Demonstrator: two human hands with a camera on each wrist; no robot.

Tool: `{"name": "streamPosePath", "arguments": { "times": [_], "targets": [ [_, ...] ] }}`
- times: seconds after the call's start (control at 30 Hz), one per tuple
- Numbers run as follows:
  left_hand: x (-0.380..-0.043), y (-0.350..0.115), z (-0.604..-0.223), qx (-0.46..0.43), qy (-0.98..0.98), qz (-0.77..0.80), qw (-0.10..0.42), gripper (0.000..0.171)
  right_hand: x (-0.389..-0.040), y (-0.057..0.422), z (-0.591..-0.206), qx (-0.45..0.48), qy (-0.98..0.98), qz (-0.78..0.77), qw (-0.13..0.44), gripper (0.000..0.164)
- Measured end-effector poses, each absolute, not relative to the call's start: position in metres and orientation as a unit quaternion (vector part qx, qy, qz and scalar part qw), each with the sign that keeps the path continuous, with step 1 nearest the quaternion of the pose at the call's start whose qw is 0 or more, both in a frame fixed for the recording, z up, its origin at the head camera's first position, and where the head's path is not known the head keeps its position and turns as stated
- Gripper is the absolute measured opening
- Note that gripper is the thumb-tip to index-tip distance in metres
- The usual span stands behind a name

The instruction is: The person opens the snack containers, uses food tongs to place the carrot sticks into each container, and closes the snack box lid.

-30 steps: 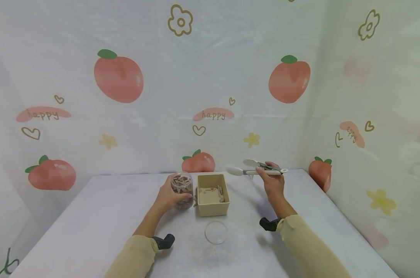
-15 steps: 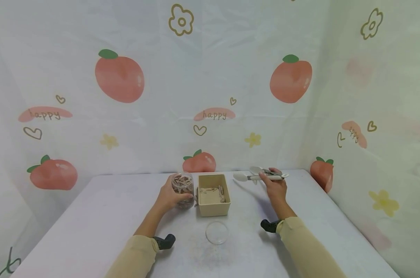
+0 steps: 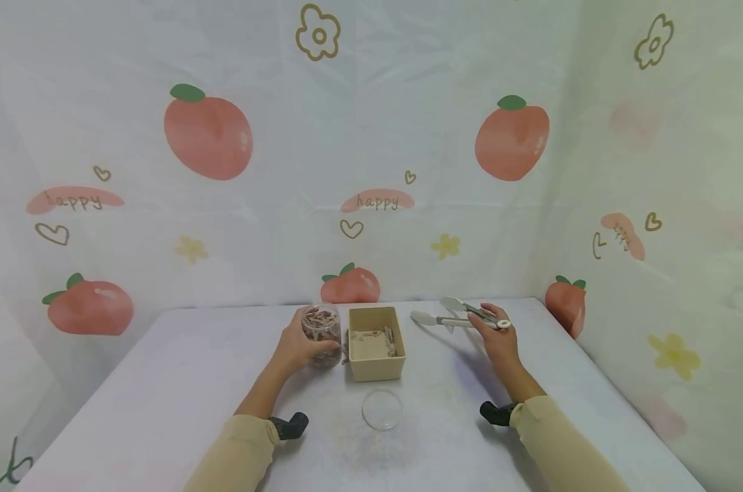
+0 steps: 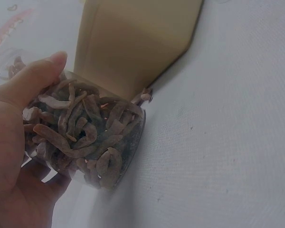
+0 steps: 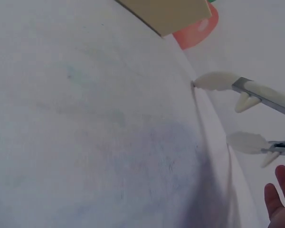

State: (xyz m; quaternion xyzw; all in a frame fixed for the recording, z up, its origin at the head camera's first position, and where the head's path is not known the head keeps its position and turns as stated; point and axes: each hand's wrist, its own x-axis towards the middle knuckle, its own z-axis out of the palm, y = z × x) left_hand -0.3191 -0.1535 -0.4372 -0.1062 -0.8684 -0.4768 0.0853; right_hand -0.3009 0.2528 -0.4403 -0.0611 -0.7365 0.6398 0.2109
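My left hand [image 3: 299, 347] grips a clear plastic jar [image 4: 85, 128] of brown, wrinkled dried strips; it stands upright on the table, without a lid. Directly right of the jar is a beige rectangular box [image 3: 376, 370]. A few of the same strips [image 3: 390, 342] lie inside it. To the right of the box, my right hand [image 3: 499, 342] holds white-and-grey tongs [image 3: 454, 321] near their handle end. The tongs' arms are spread apart, with nothing between the white tips. In the right wrist view some fingers [image 5: 280, 190] stretch out below the tongs; the grip itself is out of frame.
A round clear lid [image 3: 382, 410] lies flat in front of the box. Small pieces [image 4: 143, 96] lie on the table between jar and box. A white cloth covers the table [image 3: 181, 383], and a fruit-printed curtain [image 3: 273, 239] hangs behind and at the right.
The tongs have come down toward the table, and their handle end has swung nearer to me. My right hand and forearm have shifted right. My left hand and the jar have stayed put.
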Motion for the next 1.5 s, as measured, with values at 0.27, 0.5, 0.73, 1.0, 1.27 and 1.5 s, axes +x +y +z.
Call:
{"name": "streamPosePath", "arguments": {
  "times": [0.27, 0.5, 0.73, 1.0, 1.27, 1.5],
  "targets": [
    [-0.318, -0.153, -0.438, -0.107, -0.867, -0.479, 0.083, 0.102, -0.28, 0.266, -0.439, -0.027, -0.75, 0.64, 0.164, 0.046],
    [-0.317, -0.152, -0.436, -0.104, -0.87, -0.475, 0.082, 0.102, -0.266, 0.285, -0.443, 0.054, -0.761, 0.629, 0.148, 0.043],
    [-0.319, -0.153, -0.437, -0.103, -0.869, -0.477, 0.078, 0.103, -0.259, 0.295, -0.449, 0.034, -0.806, 0.581, 0.109, 0.043],
    [-0.318, -0.152, -0.435, -0.1, -0.871, -0.476, 0.076, 0.103, -0.258, 0.299, -0.449, 0.021, -0.815, 0.573, 0.09, 0.044],
    [-0.319, -0.153, -0.436, -0.104, -0.867, -0.48, 0.08, 0.102, -0.251, 0.299, -0.447, 0.002, -0.828, 0.555, 0.073, 0.049],
    [-0.319, -0.153, -0.437, -0.105, -0.868, -0.478, 0.082, 0.103, -0.246, 0.298, -0.446, -0.011, -0.844, 0.532, 0.07, 0.05]
  ]
}}
